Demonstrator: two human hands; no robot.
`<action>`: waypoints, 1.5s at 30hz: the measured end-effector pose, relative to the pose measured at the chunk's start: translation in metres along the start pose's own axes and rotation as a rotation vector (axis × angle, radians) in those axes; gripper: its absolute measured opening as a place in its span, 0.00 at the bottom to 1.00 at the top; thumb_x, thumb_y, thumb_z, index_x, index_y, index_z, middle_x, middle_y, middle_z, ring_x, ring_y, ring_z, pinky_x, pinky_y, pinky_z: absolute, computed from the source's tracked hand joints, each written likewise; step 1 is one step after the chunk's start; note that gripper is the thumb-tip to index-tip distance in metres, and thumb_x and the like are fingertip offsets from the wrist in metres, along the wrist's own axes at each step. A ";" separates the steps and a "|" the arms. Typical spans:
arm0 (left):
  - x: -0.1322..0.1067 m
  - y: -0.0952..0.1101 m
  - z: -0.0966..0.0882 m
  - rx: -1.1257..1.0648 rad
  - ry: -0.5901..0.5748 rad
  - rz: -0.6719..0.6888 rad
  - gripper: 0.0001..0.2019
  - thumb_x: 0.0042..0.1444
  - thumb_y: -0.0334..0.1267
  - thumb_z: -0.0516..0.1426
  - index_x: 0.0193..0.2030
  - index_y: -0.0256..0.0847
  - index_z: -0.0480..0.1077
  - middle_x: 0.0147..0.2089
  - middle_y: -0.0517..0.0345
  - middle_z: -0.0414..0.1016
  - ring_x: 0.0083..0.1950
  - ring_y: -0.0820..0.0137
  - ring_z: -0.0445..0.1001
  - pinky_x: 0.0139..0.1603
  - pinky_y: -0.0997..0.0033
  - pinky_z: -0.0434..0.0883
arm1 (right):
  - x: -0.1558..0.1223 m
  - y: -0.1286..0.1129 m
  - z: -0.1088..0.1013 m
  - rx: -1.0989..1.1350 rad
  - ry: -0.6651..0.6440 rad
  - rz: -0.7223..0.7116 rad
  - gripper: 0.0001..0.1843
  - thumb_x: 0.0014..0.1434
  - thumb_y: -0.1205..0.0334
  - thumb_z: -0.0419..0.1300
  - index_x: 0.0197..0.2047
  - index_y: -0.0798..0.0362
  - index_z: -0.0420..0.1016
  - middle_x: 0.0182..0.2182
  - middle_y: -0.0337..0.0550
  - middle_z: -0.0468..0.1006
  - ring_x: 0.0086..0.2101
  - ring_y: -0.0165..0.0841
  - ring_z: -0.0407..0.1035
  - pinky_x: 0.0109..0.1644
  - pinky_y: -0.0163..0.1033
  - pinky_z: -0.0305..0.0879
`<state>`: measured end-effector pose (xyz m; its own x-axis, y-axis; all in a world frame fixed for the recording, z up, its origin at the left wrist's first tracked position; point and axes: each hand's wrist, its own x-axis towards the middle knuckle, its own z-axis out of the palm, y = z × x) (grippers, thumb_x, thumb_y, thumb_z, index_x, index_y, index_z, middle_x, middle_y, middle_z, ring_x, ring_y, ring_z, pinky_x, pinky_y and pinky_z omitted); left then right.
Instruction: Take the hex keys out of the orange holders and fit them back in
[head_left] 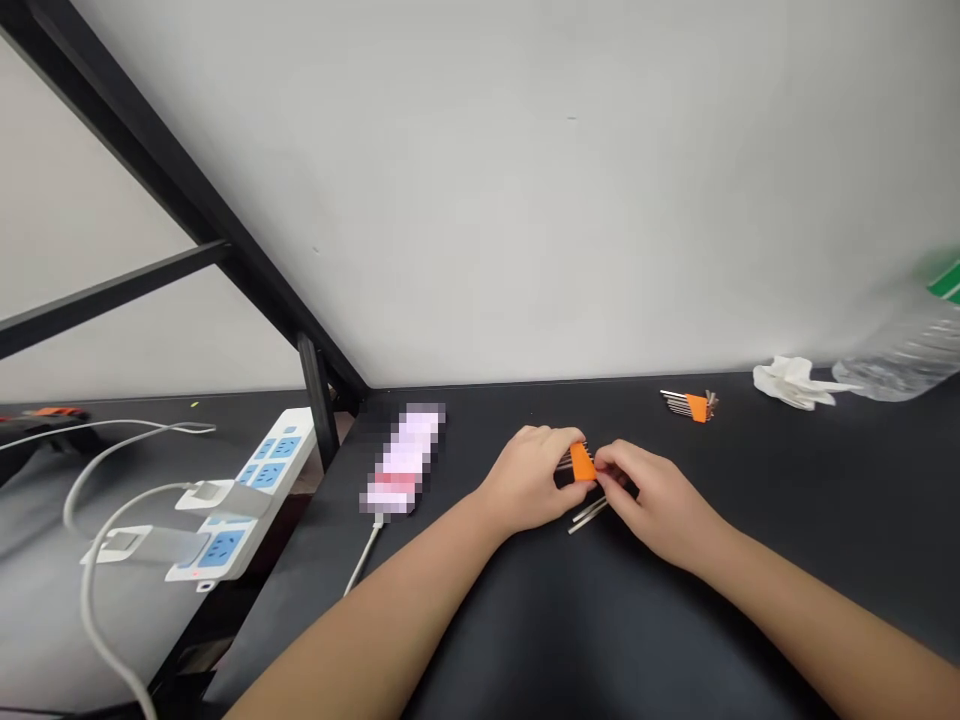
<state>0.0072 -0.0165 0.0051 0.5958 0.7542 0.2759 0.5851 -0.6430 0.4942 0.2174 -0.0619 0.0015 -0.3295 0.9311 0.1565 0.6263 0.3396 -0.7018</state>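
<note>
Two bare hands meet over a black table (pixel 750 610), seen from above. The left hand (pixel 534 482) grips a small orange holder (pixel 583 463) between its thumb and fingers; the holder is slightly right of the middle of the view, between the two hands, with several thin metal rods passing through it. The right hand (pixel 661 508) is curled, its thumb and fingertips touching the holder's right side; whether they pinch anything is hidden, so I cannot tell. Just below the holder, two loose metal rods (pixel 587 518) slant toward the right hand, their far ends covered by it.

Beyond the right hand, near the back of the table, lies a second orange holder (pixel 697 407), filled with similar rods. Further right are a crumpled white tissue (pixel 795 382) and, just beside it, a clear plastic bottle (pixel 900 355) on its side, partly cut off by the edge of the view.

To the left of the hands, a phone (pixel 405 460) with a blurred screen is attached to a white cable (pixel 363 560). Past a black metal frame (pixel 319 400) sits a white power strip (pixel 279 465) with blue sockets and two plugs inserted. A pale wall (pixel 525 200) rises behind everything.
</note>
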 end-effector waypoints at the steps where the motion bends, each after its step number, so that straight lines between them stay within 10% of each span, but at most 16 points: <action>1: 0.000 0.000 0.000 -0.005 0.004 0.004 0.21 0.57 0.43 0.63 0.55 0.43 0.68 0.44 0.59 0.79 0.43 0.64 0.77 0.53 0.59 0.69 | 0.000 -0.001 0.001 0.017 -0.014 0.007 0.05 0.69 0.63 0.52 0.42 0.48 0.69 0.36 0.40 0.74 0.34 0.33 0.69 0.38 0.41 0.66; 28: 0.005 -0.016 -0.009 0.082 0.011 -0.073 0.21 0.56 0.44 0.64 0.56 0.45 0.69 0.47 0.57 0.79 0.46 0.62 0.77 0.55 0.56 0.70 | 0.016 0.022 -0.015 0.089 0.094 0.262 0.08 0.55 0.64 0.57 0.38 0.50 0.75 0.28 0.35 0.73 0.28 0.31 0.67 0.34 0.37 0.64; 37: 0.001 -0.055 -0.024 -0.125 0.253 -0.486 0.20 0.53 0.50 0.64 0.50 0.45 0.73 0.43 0.58 0.81 0.45 0.64 0.79 0.51 0.63 0.74 | 0.004 0.007 -0.019 -0.152 -0.176 -0.023 0.10 0.63 0.57 0.61 0.46 0.49 0.78 0.44 0.43 0.74 0.39 0.34 0.70 0.44 0.40 0.67; 45: -0.020 -0.098 -0.066 -0.159 0.155 -0.547 0.25 0.51 0.55 0.64 0.52 0.45 0.72 0.46 0.59 0.82 0.47 0.64 0.79 0.54 0.64 0.74 | -0.007 -0.007 -0.020 -0.221 -0.279 -0.152 0.10 0.60 0.74 0.55 0.41 0.51 0.73 0.42 0.43 0.72 0.39 0.33 0.67 0.40 0.36 0.63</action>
<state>-0.0980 0.0399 0.0058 0.1363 0.9890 0.0581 0.6880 -0.1367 0.7127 0.2291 -0.0683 0.0194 -0.5906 0.8063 0.0306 0.6827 0.5196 -0.5137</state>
